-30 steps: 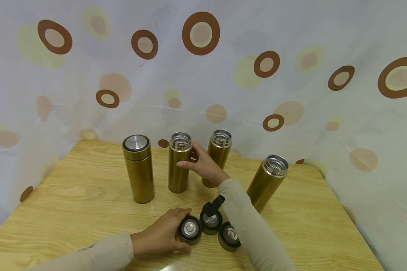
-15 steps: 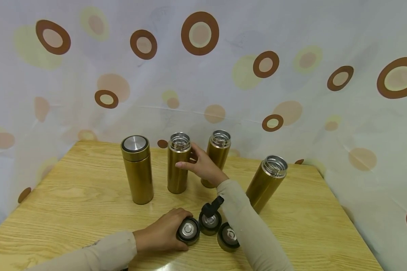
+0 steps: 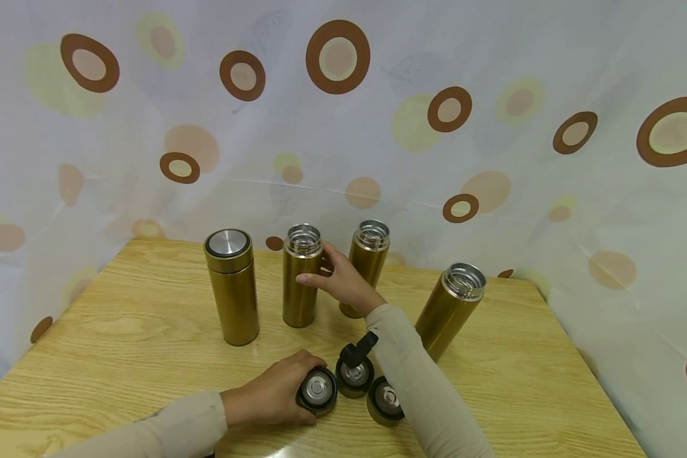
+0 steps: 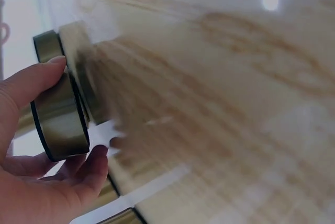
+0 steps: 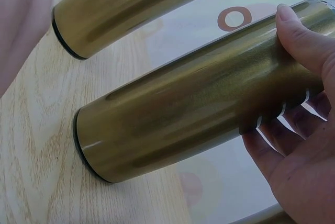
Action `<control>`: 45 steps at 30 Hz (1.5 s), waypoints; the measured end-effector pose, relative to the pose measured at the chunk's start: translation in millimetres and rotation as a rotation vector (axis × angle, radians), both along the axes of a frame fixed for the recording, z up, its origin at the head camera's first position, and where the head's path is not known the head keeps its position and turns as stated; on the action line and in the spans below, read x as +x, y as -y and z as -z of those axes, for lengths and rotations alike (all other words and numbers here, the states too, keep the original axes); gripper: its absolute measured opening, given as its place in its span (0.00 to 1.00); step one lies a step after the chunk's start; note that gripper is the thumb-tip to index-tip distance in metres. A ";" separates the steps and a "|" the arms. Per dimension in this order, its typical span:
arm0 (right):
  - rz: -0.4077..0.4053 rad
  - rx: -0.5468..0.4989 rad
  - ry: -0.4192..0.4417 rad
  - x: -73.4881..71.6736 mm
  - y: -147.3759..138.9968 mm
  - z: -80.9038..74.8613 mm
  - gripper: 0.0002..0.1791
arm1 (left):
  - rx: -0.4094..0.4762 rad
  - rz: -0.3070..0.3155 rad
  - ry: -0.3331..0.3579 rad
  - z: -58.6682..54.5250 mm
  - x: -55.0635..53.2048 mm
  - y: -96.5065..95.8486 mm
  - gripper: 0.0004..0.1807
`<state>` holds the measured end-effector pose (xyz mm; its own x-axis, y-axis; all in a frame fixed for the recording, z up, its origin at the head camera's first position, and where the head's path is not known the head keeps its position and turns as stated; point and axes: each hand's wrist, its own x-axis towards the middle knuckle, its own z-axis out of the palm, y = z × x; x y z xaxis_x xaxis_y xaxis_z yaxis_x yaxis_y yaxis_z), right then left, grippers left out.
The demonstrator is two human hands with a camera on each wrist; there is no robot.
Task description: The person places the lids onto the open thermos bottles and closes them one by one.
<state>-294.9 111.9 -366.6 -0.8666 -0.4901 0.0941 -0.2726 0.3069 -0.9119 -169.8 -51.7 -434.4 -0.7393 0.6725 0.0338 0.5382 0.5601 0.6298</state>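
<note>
In the head view my left hand [image 3: 277, 391] grips a gold thermos lid [image 3: 317, 388], its silver and black underside facing up. Thumb and fingers curl round the lid's gold side in the left wrist view, where another lid overlaps it behind. My right hand [image 3: 346, 277] holds the upper body of a gold thermos bottle [image 3: 299, 299], which stands upright and uncapped, steel threads showing at its mouth. The right wrist view has the thumb on one side of this bottle and the fingers curled round the other; the bottle's base meets the wood.
A capped thermos [image 3: 235, 292] stands to the left. Two uncapped bottles stand to the right, one behind my hand [image 3: 373, 257] and one nearer [image 3: 449, 312]. Two more upturned lids [image 3: 355, 381] lie by my right sleeve, partly covered by a black device. A patterned curtain [image 3: 401, 159] hangs behind the table.
</note>
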 end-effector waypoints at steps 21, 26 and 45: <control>0.015 -0.035 -0.017 -0.1 -1.6 4.1 0.42 | 0.389 -0.160 -0.095 -65.6 -8.6 40.3 0.38; 0.007 -0.048 0.003 -0.1 -1.5 5.9 0.42 | 0.482 -0.206 -0.200 -77.0 -7.0 47.5 0.39; 0.010 -0.052 0.019 0.7 0.2 3.9 0.42 | 0.688 -0.373 -0.285 -160.3 -25.2 56.6 0.39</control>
<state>-294.2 111.6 -370.5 -0.8734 -0.4761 0.1025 -0.2521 0.2618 -0.9316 -195.0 -108.3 -274.1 -0.8103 0.1461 0.5675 0.5844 0.2731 0.7641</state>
